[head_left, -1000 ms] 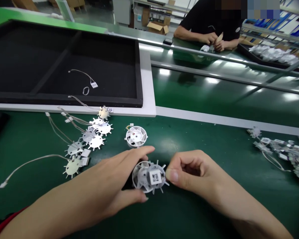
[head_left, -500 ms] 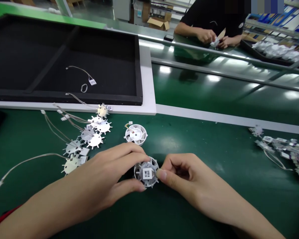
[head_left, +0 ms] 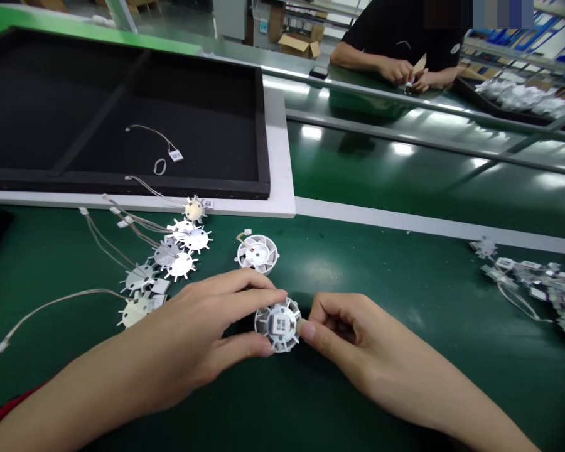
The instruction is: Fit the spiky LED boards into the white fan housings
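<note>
A round white fan housing (head_left: 292, 342) lies low on the green bench, with a spoked disc bearing a labelled white square (head_left: 280, 324) on top of it. My left hand (head_left: 216, 323) grips the housing's left side between thumb and fingers. At its right edge, my right hand (head_left: 341, 329) pinches the rim or a spoke; the fingertips partly hide what they hold. Just beyond the hands sits a second white fan housing (head_left: 258, 254) with a short connector lead. Several spoked discs with thin cables (head_left: 179, 265) are spread to the left of it.
A black tray (head_left: 207, 119) on a white board stands at the back left, with a labelled cable piece (head_left: 175, 155) and a small ring (head_left: 159, 166) in it. A pile of similar parts (head_left: 560, 295) lies at the right. Across the bench a person's hands (head_left: 407, 75) handle a small part.
The disc and its labelled square have turned and shifted slightly right on the housing. Both hands keep nearly the same place. The person opposite has moved their hands a little.
</note>
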Demonstrator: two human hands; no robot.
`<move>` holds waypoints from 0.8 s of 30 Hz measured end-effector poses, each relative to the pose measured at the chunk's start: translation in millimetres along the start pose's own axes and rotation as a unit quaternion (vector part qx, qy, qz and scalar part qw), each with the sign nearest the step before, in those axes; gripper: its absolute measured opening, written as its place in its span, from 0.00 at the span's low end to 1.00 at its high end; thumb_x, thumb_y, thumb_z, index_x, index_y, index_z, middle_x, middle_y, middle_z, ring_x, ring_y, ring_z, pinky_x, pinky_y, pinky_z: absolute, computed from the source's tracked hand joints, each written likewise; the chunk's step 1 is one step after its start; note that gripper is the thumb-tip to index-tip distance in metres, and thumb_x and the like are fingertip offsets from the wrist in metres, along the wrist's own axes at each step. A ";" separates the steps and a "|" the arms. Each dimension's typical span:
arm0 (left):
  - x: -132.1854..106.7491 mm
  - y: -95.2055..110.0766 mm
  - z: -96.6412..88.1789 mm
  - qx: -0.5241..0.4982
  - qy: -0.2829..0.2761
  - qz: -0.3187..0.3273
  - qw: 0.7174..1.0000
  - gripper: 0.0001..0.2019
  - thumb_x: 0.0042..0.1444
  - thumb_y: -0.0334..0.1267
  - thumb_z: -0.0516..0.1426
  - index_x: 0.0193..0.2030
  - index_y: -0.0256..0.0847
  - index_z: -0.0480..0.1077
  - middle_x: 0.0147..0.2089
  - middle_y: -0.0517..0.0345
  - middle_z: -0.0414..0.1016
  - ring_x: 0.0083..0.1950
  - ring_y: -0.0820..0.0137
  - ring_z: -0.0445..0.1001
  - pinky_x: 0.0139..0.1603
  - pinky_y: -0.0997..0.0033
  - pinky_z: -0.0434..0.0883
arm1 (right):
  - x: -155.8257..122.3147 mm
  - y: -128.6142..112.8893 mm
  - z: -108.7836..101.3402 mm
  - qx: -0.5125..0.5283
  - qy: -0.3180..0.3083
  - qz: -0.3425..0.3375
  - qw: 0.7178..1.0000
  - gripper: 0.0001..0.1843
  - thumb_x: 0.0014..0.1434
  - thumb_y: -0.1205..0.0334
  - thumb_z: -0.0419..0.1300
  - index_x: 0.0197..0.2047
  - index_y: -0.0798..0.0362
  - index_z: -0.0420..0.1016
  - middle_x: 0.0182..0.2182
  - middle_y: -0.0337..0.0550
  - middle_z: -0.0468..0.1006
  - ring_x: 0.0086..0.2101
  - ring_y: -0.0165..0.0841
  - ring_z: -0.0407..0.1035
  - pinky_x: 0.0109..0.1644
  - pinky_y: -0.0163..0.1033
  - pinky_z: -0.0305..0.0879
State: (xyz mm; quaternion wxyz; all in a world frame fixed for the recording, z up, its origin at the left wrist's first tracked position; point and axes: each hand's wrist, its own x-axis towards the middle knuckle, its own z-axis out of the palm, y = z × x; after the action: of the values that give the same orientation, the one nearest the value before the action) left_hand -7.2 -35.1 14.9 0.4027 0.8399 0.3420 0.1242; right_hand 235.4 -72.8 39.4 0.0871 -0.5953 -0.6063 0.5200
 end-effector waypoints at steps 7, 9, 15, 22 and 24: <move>-1.1 -0.7 -3.9 -0.022 -0.031 -0.022 0.999 0.18 0.72 0.39 0.59 0.64 0.65 0.71 0.63 0.67 0.75 0.59 0.66 0.79 0.54 0.70 0.76 | -0.5 -0.1 0.4 -0.013 -0.006 0.002 1.000 0.20 0.70 0.51 0.55 0.27 0.49 0.64 0.21 0.32 0.63 0.22 0.29 0.56 0.24 0.35 0.50; -2.4 -0.6 -4.6 -0.020 -0.037 -0.031 0.999 0.17 0.72 0.40 0.58 0.63 0.67 0.71 0.63 0.68 0.74 0.61 0.65 0.78 0.55 0.69 0.77 | -0.7 0.3 1.2 -0.016 -0.009 -0.002 1.000 0.20 0.70 0.51 0.55 0.27 0.49 0.63 0.21 0.32 0.64 0.22 0.29 0.56 0.24 0.35 0.51; -2.1 -2.9 -5.6 -0.017 -0.046 -0.044 0.998 0.20 0.73 0.42 0.57 0.67 0.71 0.70 0.65 0.68 0.74 0.63 0.63 0.77 0.59 0.67 0.77 | -1.3 3.1 4.8 -0.054 0.009 -0.020 0.998 0.20 0.72 0.54 0.54 0.27 0.49 0.62 0.21 0.33 0.66 0.23 0.29 0.57 0.26 0.37 0.51; -4.8 -5.6 1.9 0.035 -0.019 -0.040 0.998 0.27 0.69 0.53 0.62 0.73 0.67 0.64 0.72 0.67 0.72 0.69 0.57 0.76 0.61 0.62 0.80 | -4.0 3.7 3.3 -0.071 0.012 -0.024 0.997 0.20 0.73 0.53 0.54 0.28 0.49 0.65 0.21 0.33 0.66 0.22 0.29 0.58 0.25 0.37 0.51; -3.8 -6.2 5.6 0.058 -0.001 -0.005 0.998 0.27 0.68 0.51 0.64 0.72 0.62 0.65 0.71 0.64 0.74 0.69 0.56 0.76 0.63 0.59 0.79 | -5.3 4.2 1.7 -0.084 0.018 -0.024 0.996 0.19 0.73 0.53 0.54 0.29 0.49 0.68 0.21 0.33 0.66 0.23 0.30 0.60 0.26 0.37 0.52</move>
State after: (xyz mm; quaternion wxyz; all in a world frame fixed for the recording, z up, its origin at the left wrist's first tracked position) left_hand -10.3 -38.3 6.8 0.3546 0.8601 0.3526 0.1008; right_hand 238.3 -79.1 38.3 0.0600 -0.5952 -0.6601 0.4543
